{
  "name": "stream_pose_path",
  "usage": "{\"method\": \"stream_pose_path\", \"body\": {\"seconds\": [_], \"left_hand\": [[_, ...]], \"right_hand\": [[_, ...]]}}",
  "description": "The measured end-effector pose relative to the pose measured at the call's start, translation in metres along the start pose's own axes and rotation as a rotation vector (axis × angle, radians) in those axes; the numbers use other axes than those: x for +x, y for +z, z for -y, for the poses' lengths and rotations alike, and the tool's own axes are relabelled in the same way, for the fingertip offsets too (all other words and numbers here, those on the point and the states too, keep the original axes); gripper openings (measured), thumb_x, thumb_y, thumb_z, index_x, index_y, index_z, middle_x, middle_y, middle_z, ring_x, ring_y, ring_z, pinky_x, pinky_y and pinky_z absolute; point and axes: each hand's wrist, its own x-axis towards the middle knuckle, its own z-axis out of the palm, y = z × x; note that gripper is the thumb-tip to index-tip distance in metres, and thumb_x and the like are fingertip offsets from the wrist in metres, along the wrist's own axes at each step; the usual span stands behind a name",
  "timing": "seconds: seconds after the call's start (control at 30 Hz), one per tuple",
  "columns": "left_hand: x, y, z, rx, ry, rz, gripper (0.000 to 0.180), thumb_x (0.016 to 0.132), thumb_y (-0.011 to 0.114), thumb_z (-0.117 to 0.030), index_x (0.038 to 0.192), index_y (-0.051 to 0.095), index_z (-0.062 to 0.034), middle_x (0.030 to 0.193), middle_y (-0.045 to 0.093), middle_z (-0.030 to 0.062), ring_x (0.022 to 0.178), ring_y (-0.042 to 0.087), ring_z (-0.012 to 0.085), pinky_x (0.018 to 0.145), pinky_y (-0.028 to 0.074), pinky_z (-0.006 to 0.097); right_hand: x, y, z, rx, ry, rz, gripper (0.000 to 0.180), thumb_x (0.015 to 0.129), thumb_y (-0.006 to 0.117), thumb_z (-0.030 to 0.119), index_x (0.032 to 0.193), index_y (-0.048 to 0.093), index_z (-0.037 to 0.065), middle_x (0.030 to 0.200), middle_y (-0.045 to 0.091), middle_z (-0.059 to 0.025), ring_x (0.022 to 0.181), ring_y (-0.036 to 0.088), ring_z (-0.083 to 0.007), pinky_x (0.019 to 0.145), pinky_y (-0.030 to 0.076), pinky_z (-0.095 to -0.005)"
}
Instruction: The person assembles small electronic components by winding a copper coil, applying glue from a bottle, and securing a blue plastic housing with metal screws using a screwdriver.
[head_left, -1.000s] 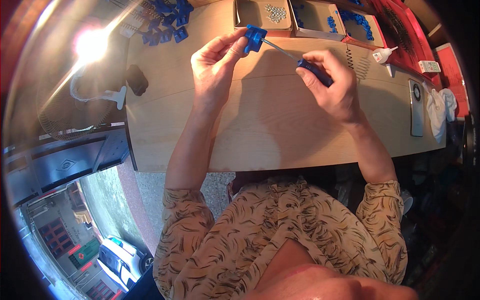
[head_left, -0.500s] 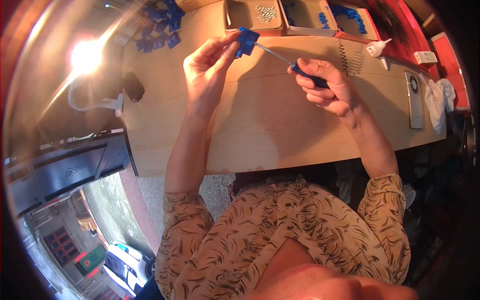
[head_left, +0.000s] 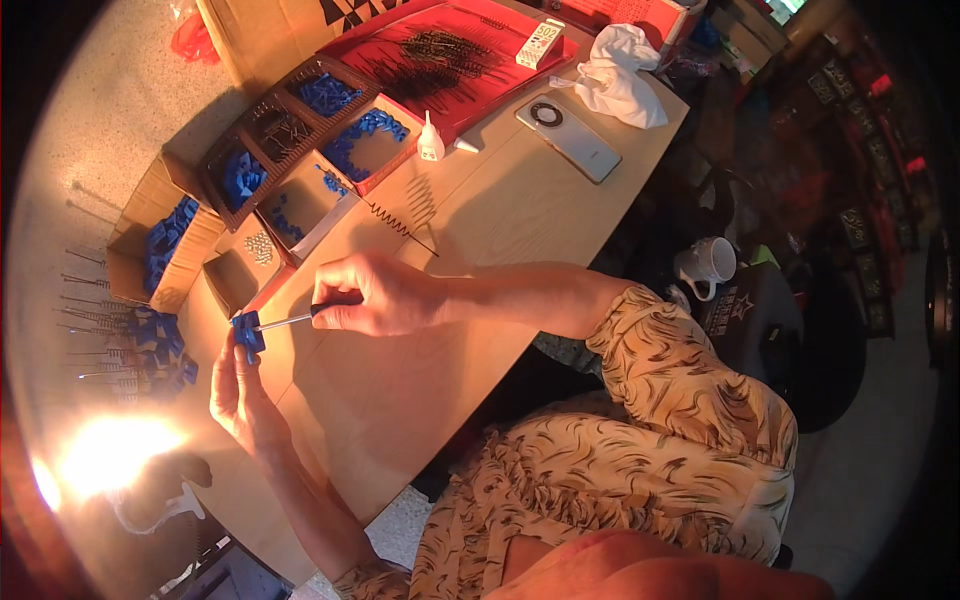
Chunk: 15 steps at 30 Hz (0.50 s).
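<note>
- Left hand holds a small blue plastic part pinched at the fingertips, raised just above the wooden table, near its left edge.
- Right hand is closed around the dark handle of a screwdriver; the metal shaft points left and its tip touches the blue part.
- Step in hand, as a judgement: driving or setting sth. into the blue part w/ the screwdriver; the tip looks already seated. The screw itself is too small to see.
- Next move probably needs the part kept steady while the driver stays in line w/ it; a tilt could make the tip slip off.
- Just beyond the hands: open cardboard boxes w/ more blue parts, one w/ small metal bits.
- Further on the table: a loose spring, a small white bottle, a phone, a white cloth.
- A white mug stands off the table, at the person's right.
</note>
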Motion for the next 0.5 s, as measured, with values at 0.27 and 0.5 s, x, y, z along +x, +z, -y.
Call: {"method": "stream_pose_path", "body": {"seconds": [0.27, 0.5], "left_hand": [[0.002, -0.011, 0.005, -0.062, 0.034, 0.043, 0.03, 0.097, 0.063, -0.012, 0.122, 0.064, 0.0041, 0.113, 0.07, 0.0111, 0.108, 0.063, 0.015, 0.095, 0.046, 0.03], [-0.002, 0.006, -0.004, -0.026, -0.002, -0.014, 0.03, 0.097, 0.062, -0.009, 0.121, 0.064, 0.0075, 0.113, 0.068, 0.0118, 0.104, 0.063, 0.0163, 0.093, 0.048, 0.029]], "right_hand": [[0.005, -0.01, -0.002, 1.107, 0.868, 0.181, 0.014, 0.091, 0.07, 0.016, 0.092, 0.065, 0.004, 0.076, 0.06, -0.0042, 0.061, 0.054, -0.0067, 0.049, 0.035, -0.0202], [-0.006, -0.004, 0.012, -0.356, -0.124, -0.02, 0.024, 0.086, 0.076, 0.018, 0.094, 0.062, 0.001, 0.074, 0.066, -0.0107, 0.07, 0.067, -0.0162, 0.06, 0.051, -0.0337]]}}
